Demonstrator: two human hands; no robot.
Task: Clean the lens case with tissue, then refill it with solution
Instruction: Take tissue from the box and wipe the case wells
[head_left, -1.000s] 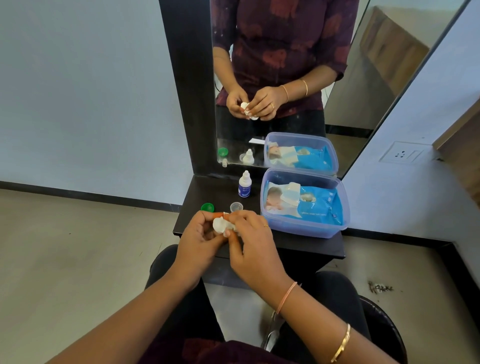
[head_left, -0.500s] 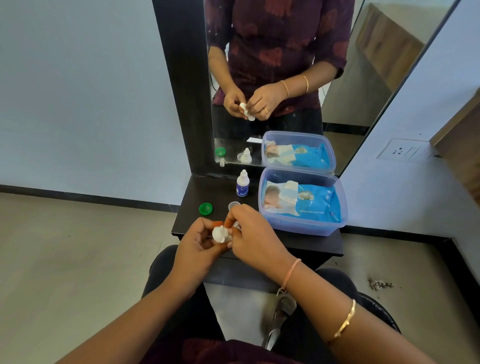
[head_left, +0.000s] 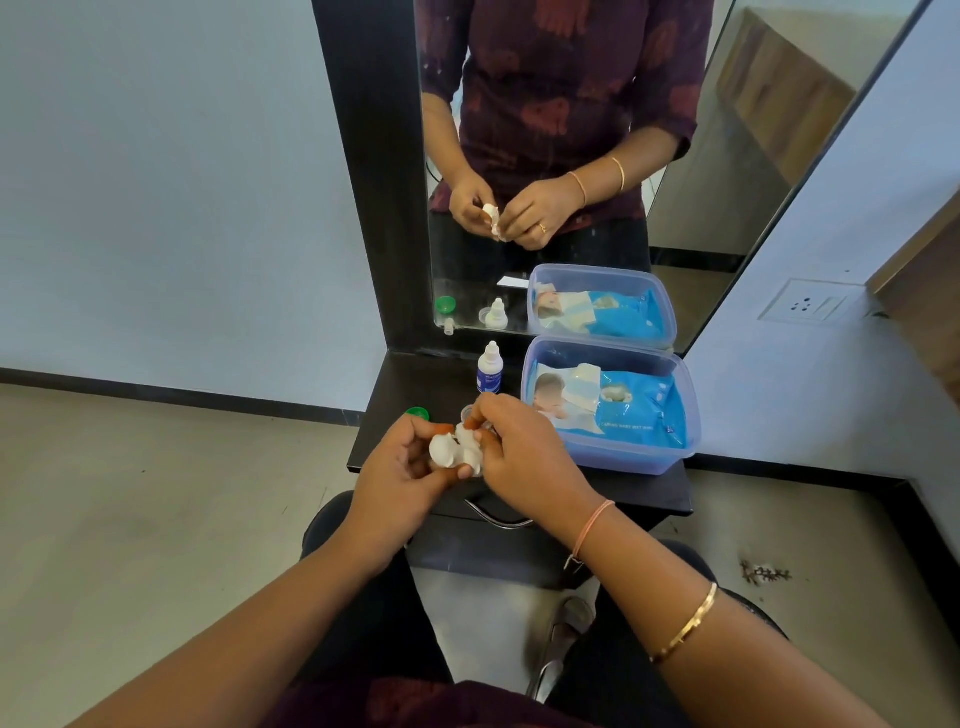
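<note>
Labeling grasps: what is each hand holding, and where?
Left hand grips the lens case by its left end. Right hand pinches the tissue against the case's other end; the exact contact is hidden.

The tabletop (head_left: 410, 384) is small and crowded. A plastic box (head_left: 613, 452) fills its right half from the mirror (head_left: 753, 182) almost to the front edge. The solution bottle (head_left: 489, 368) stands upright at the back, just left of the box. A green cap (head_left: 418, 413) lies at the left edge. A clear cap (head_left: 466, 414) sits half hidden behind the right hand (head_left: 524, 447). Bare surface shows only in the back left corner, between green cap and bottle. The left hand (head_left: 400, 467) and right hand, curled round the lens case (head_left: 441, 451) and tissue (head_left: 470, 441), block the front approach. The mirror closes the back, and the left side opens onto floor (head_left: 156, 493).
</note>
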